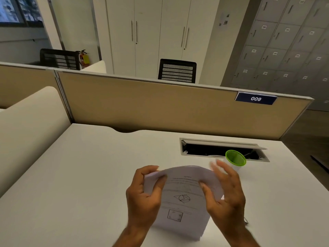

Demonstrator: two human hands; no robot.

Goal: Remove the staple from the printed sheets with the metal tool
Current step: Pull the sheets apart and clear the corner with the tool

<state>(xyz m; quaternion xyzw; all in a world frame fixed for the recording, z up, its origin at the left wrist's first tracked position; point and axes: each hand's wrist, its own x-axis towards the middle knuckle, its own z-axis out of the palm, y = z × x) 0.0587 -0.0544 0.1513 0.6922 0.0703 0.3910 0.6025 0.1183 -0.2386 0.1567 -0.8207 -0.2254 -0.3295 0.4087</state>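
A stack of printed sheets with text and line drawings is held up over the white desk, its top edge bowed towards me. My left hand grips the stack's upper left corner, thumb on the front. My right hand holds the right edge, thumb on the page and fingers spread behind it. The staple cannot be made out. A small dark metal object peeks out on the desk just right of my right wrist, mostly hidden.
A white cup with a green rim stands just behind my right hand. An open cable tray is sunk into the white desk behind it. A tan partition closes the far edge.
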